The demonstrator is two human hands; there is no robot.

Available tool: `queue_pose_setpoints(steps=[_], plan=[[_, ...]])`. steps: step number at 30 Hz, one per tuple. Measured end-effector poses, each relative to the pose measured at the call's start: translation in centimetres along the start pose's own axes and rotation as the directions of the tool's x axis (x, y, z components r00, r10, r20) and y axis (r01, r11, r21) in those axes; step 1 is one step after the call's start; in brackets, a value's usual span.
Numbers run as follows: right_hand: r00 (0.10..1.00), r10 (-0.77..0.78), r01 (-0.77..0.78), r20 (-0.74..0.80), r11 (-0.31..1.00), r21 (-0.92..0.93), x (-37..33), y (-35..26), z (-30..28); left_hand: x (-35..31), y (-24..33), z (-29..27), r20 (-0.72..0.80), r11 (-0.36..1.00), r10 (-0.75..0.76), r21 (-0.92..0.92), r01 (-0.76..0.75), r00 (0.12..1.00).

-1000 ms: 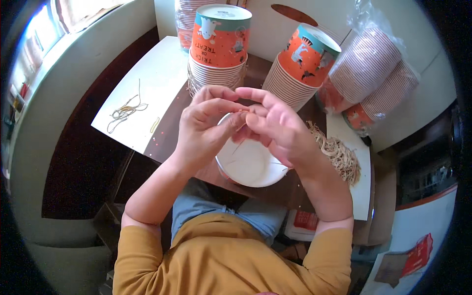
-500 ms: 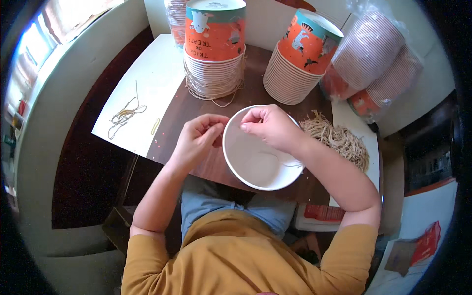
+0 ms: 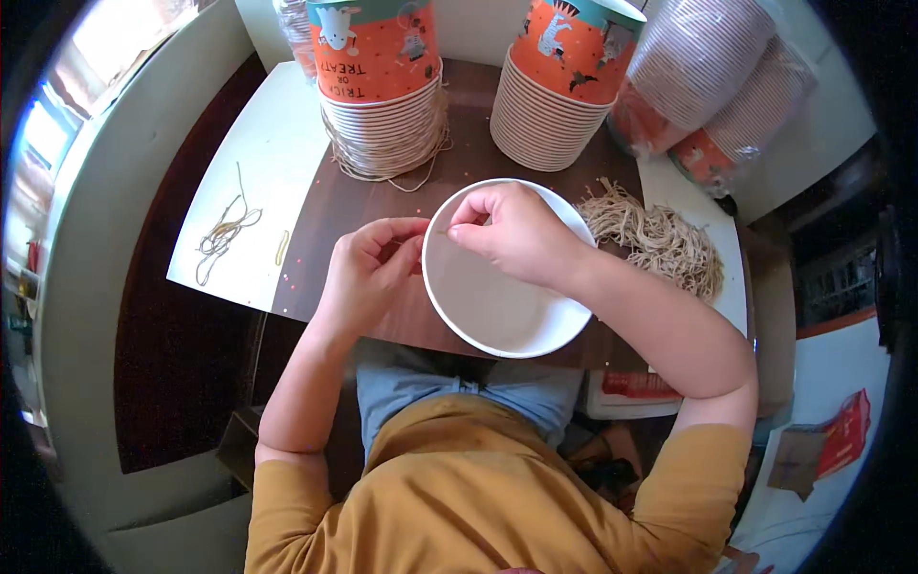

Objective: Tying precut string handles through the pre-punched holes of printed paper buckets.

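A large paper bucket (image 3: 502,311) is tilted in front of me, its white inside and round rim facing up toward me. My right hand (image 3: 512,234) reaches over the rim into it, thumb and forefinger pinched near the inner left wall. A thin trace shows by those fingertips, too small to name. Outside the same wall, my left hand (image 3: 371,266) has its fingers curled and its fingertips close to the rim. What the left fingers hold, if anything, is hidden. To the right lies a tangled pile of beige cords (image 3: 660,239), partly behind my right forearm.
Upside-down nested orange-and-teal buckets stand in a left stack (image 3: 382,67), with cords looped around its lower rims, and a right stack (image 3: 559,96). Plastic-wrapped buckets (image 3: 703,72) lean at the back right. Loose cords (image 3: 228,234) and a yellowish strip (image 3: 282,247) lie on the table's white left part.
The view has shifted slightly. The right fingers have moved closer to the bucket's left wall. A cord seen earlier inside the bucket at its lower right no longer shows.
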State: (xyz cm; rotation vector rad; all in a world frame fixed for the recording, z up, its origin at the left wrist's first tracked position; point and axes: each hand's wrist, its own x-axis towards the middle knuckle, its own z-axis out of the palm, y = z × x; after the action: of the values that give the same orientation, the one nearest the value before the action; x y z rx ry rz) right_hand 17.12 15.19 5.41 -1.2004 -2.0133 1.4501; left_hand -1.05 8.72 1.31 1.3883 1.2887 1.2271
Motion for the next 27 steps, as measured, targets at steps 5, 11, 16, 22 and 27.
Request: queue_pose_setpoints(steps=[5,11,16,22,27], plan=[[0.999,0.009,-0.01,-0.033,0.999,-0.053,0.0,-0.3,0.3,0.1,-0.2,-0.1,0.018,0.999,0.007,-0.034,-0.006,1.0],[0.997,-0.003,-0.005,-0.073,0.993,-0.114,0.2,-0.2,0.5,0.3,0.4,-0.4,0.045,1.0,0.008,0.003,-0.008,0.999],[0.998,-0.024,0.016,-0.059,0.992,-0.128,0.6,0.1,0.6,0.4,0.8,-0.3,0.054,1.0,-0.004,-0.003,0.004,0.999],[0.997,-0.067,0.06,-0.047,0.989,-0.134,0.6,-0.3,0.8,0.8,0.6,-0.7,0.076,0.995,0.034,0.088,-0.041,0.997],[1.0,-0.021,0.019,-0.013,0.988,-0.156,0.5,-0.9,0.5,0.7,1.0,-0.5,0.104,0.839,0.315,0.434,-0.328,0.943]])
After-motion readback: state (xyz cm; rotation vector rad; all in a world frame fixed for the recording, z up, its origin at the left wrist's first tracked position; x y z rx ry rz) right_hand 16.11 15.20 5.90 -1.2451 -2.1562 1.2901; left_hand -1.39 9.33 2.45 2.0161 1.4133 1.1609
